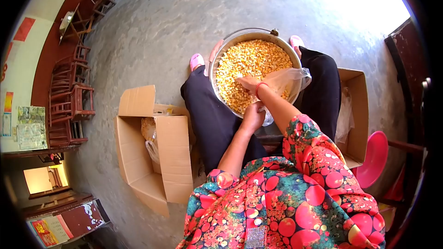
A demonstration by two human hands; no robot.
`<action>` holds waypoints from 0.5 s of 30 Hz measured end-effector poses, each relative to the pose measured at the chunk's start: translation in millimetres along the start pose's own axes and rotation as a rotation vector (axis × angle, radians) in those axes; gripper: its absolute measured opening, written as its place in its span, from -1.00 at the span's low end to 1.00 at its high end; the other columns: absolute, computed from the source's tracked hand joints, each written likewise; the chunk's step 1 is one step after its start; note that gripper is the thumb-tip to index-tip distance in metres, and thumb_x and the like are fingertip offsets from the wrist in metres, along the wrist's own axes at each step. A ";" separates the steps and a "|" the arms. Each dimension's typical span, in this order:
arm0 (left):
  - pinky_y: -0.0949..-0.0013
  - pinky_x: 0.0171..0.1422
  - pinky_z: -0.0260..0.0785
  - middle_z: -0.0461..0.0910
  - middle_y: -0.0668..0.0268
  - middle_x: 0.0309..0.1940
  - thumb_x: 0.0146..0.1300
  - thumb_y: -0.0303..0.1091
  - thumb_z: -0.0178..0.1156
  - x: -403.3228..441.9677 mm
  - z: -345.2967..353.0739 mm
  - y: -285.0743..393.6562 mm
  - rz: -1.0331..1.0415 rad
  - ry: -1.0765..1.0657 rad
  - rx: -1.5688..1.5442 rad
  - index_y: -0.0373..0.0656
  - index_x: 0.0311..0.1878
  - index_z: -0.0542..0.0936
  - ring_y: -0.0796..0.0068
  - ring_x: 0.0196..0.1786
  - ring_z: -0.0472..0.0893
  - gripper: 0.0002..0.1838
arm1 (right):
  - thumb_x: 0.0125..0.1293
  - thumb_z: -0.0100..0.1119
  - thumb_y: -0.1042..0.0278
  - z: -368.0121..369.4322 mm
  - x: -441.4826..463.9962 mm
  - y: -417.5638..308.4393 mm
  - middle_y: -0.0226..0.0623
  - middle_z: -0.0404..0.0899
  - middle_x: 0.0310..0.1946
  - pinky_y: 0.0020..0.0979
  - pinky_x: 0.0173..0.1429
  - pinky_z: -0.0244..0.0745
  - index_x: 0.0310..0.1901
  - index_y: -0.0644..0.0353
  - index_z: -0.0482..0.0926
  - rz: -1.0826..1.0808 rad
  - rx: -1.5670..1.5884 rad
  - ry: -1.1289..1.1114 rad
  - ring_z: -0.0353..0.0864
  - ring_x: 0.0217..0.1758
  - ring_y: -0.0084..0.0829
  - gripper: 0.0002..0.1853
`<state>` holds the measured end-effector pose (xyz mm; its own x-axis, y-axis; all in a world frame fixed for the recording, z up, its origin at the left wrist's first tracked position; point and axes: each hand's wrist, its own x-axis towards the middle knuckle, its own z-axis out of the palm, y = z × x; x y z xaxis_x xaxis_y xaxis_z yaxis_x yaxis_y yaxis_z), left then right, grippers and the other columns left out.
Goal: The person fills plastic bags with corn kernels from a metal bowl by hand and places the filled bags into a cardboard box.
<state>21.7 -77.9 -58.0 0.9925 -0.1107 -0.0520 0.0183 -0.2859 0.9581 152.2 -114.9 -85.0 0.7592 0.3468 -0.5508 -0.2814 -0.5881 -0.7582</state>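
Note:
A metal bucket full of yellow corn kernels stands between my legs, its wire handle lying at the far rim. My right hand, with a red beaded bracelet at the wrist, reaches into the corn, and its fingertips are partly hidden among the kernels. At the near rim, my left hand is closed on a clear plastic bag. The bag spreads under my right forearm and over the right side of the bucket.
On my left an open cardboard box holds a tied bag of something orange-brown. Another cardboard box with plastic inside stands right, beside a pink basin. Wooden chairs line the left wall.

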 end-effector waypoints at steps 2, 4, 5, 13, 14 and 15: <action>0.54 -0.44 0.27 0.53 0.26 -0.52 -0.01 -0.61 -0.10 -0.6 -2.3 0.4 0.003 0.005 0.048 -0.29 -0.20 0.51 0.65 -0.52 0.43 -0.71 | 0.06 -0.08 -0.03 2.2 2.3 0.0 -0.07 0.48 -0.32 -0.23 -0.30 0.39 -0.14 0.37 0.38 0.106 0.156 -0.023 0.50 -0.36 -0.25 -0.45; 0.53 -0.45 0.28 0.52 0.28 -0.54 -0.01 -0.60 -0.10 -0.7 -5.9 5.2 0.005 0.015 0.098 -0.29 -0.21 0.50 0.64 -0.53 0.43 -0.72 | 0.07 -0.06 0.00 4.7 5.6 -0.4 -0.08 0.46 -0.24 -0.22 -0.28 0.39 -0.09 0.37 0.35 0.209 0.309 -0.049 0.50 -0.32 -0.25 -0.46; 0.53 -0.45 0.28 0.51 0.29 -0.54 0.00 -0.60 -0.10 -1.0 -6.9 7.4 -0.092 -0.018 0.071 -0.29 -0.22 0.51 0.64 -0.54 0.43 -0.73 | 0.07 -0.03 0.06 5.7 6.8 0.6 -0.12 0.46 -0.24 -0.24 -0.27 0.41 -0.13 0.34 0.36 0.214 0.504 -0.112 0.49 -0.32 -0.27 -0.52; 0.59 -0.41 0.30 0.52 0.32 -0.41 0.01 -0.61 -0.11 3.6 -9.6 16.7 -0.180 0.075 -0.211 -0.30 -0.17 0.48 0.65 -0.49 0.45 -0.71 | 0.16 -0.08 0.37 -34.7 -32.0 -35.0 -0.16 0.43 -0.29 -0.25 -0.29 0.55 -0.20 0.26 0.31 0.078 1.151 -0.240 0.48 -0.27 -0.32 -0.80; 0.61 -0.37 0.31 0.51 0.30 -0.31 -0.01 -0.63 -0.11 6.0 -9.7 7.9 -0.218 0.115 -0.239 -0.33 -0.14 0.46 0.65 -0.45 0.46 -0.69 | 0.15 -0.08 0.37 -44.3 -34.5 -36.9 -0.13 0.44 -0.30 -0.25 -0.28 0.54 -0.21 0.27 0.31 0.058 1.147 -0.310 0.49 -0.27 -0.29 -0.80; 0.60 -0.32 0.32 0.50 0.25 -0.23 -0.01 -0.64 -0.11 7.3 -13.9 7.6 -0.252 0.129 -0.216 -0.34 -0.11 0.44 0.61 -0.35 0.48 -0.66 | 0.15 -0.07 0.37 -55.6 -43.3 -44.4 -0.11 0.45 -0.30 -0.26 -0.27 0.54 -0.21 0.28 0.31 0.038 1.142 -0.381 0.51 -0.26 -0.25 -0.80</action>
<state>30.8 -67.6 -47.2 0.9603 0.0630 -0.2718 0.2764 -0.0800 0.9577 164.5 -144.4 -8.2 0.5710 0.6501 -0.5013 -0.8032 0.3162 -0.5049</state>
